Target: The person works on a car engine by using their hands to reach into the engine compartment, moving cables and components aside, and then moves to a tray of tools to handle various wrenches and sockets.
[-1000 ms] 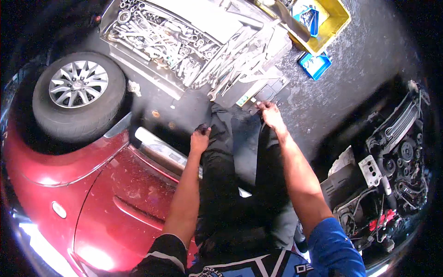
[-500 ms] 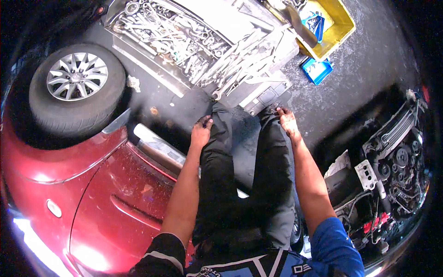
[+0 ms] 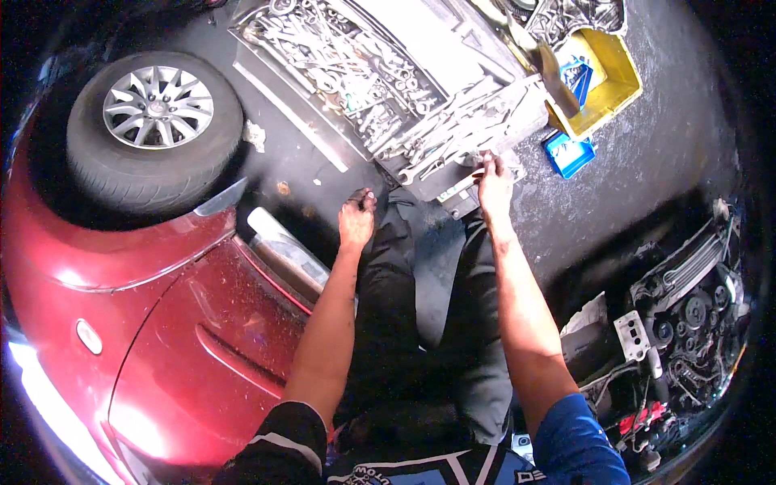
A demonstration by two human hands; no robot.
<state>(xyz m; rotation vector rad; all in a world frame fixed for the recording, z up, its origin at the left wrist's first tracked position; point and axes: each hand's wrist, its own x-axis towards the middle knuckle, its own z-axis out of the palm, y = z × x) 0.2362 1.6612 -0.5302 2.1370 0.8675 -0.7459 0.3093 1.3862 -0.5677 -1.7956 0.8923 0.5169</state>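
Note:
My left hand [image 3: 356, 220] hovers over my left knee with its fingers loosely curled, and nothing shows in it. Ahead of my right knee, my right hand [image 3: 495, 190] has its fingers drawn together at the near right corner of the tool chest. What they hold, if anything, is hidden. Just beyond lies a row of long wrenches [image 3: 465, 125] on the chest. One wrench [image 3: 410, 175] sticks out over the near edge, between my two hands. Farther left, an open drawer [image 3: 295, 121] is heaped with loose spanners [image 3: 339, 56].
A wheel with its tyre [image 3: 158, 174] lies at the left beside a red car body [image 3: 186, 323]. At the far right stand a yellow bin [image 3: 626, 77] and a small blue tray [image 3: 572, 162]. An exposed engine [image 3: 687, 323] sits to the right.
My right hand has moved forward from my right knee to the tool chest's corner. My left hand has risen slightly off the knee. The view has shifted, so the chest sits farther right.

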